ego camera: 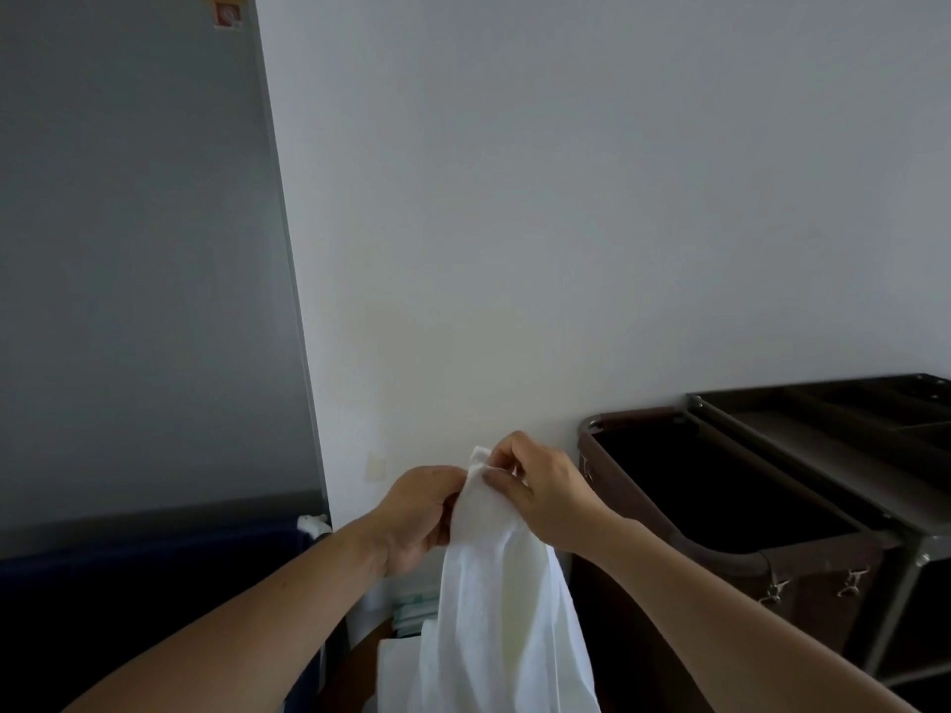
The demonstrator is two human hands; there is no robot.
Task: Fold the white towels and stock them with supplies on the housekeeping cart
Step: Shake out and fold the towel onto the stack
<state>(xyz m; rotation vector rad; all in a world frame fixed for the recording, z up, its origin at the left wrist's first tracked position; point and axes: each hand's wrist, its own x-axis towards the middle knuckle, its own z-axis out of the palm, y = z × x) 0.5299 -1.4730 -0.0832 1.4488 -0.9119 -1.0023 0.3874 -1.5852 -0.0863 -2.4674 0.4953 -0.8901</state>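
A white towel [507,609] hangs down from both my hands in the lower middle of the view. My left hand [419,517] grips its upper edge from the left. My right hand [540,494] pinches the same top corner from the right, thumb and fingers curled on the cloth. The two hands almost touch. The housekeeping cart [900,527] stands at the right against the wall, its dark top tray divided into compartments and a brown linen bag [818,584] hung on its left end, open at the top.
A white wall fills the middle and right; a grey panel stands at the left. A dark blue bin or cart [154,584] sits at lower left. Below the towel lie white folded cloth [399,671] and pale green packets [411,614].
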